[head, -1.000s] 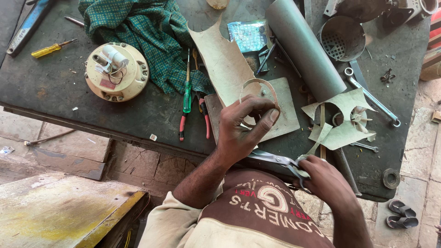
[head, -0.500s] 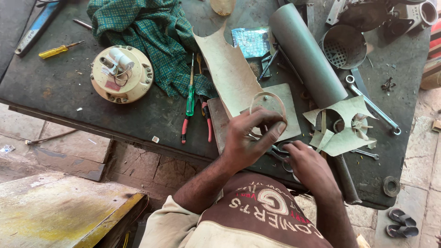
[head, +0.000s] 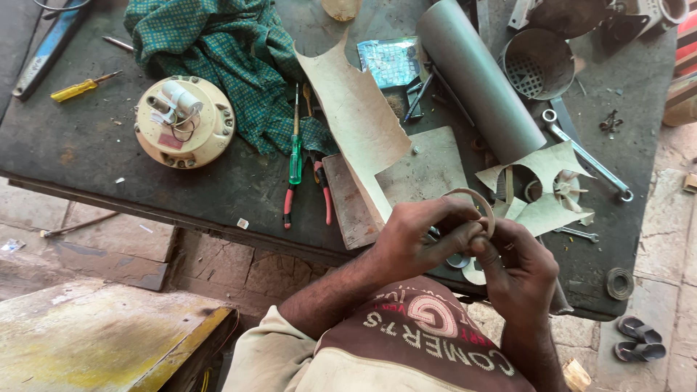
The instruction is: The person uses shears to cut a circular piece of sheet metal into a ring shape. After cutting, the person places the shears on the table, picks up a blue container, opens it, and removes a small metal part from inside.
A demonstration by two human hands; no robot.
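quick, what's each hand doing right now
Left hand: closed, fingers pinching the cut paper ring.
Right hand: closed, fingers on the same ring from the other side.

A: Any pkgs, labels, signs or screens on the table (head: 109, 152)?

B: One pkg: a flat, squarish foil packet (head: 393, 62), silvery-blue w/ a small checked pattern. It lay at the far middle of the table, just left of the grey pipe (head: 479, 80), touching the top right edge of the tan sheet (head: 359, 120).

A: Labels?

B: Small red rectangular one (head: 172, 141) on top of the round cream motor housing (head: 184, 122), left side of the table. Also a tiny white tag w/ a red bit (head: 242, 223) near the front edge, below the green screwdriver (head: 295, 152).

A: Signs, screens?

B: None seen.
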